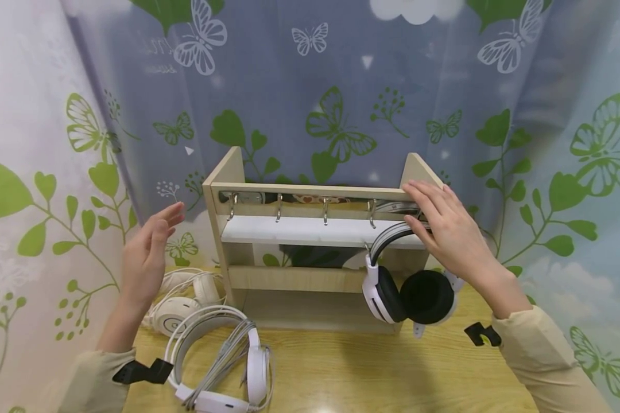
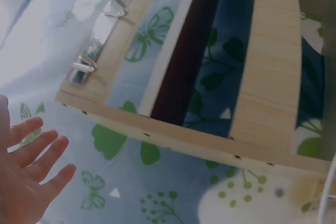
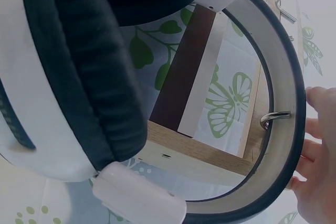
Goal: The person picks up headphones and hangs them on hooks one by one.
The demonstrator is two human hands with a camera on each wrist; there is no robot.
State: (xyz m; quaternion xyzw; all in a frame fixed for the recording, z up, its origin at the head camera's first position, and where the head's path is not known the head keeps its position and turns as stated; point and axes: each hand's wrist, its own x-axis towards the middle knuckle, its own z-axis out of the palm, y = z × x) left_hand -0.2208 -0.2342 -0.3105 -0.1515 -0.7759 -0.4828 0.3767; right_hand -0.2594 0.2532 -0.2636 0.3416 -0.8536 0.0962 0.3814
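Fingers of the right hand [image 1: 446, 229] lie nearly straight along the top of the headband of the black-and-white headphones [image 1: 408, 292], touching it without curling round it; in the right wrist view the fingertips [image 3: 315, 145] rest against the outer side of the band. That band hangs over the rightmost metal hook [image 3: 274, 118] of the wooden rack [image 1: 237, 172], and the two black-cushioned ear cups dangle below it, in front of the rack's lower right part and just above the wooden tabletop [image 1: 367, 373]. The rack stands upright at the back of the table, with a row of hooks under its top rail; the three hooks [image 1: 279, 209] to the left carry nothing.

The left hand [image 1: 147, 258] is raised beside the rack's left side panel, palm facing inward, fingers straight and slightly spread, holding nothing and touching nothing; the left wrist view shows the same open fingers [image 2: 37, 156] apart from the rack's side.

Below that hand, on the table's left part, lies a white headset [image 1: 222, 361] with its grey cable bundled across the band. A second, cream-coloured headset [image 1: 183, 298] lies just behind it, near the rack's left foot. A curtain printed with green leaves and butterflies [image 1: 336, 126] hangs behind everything.
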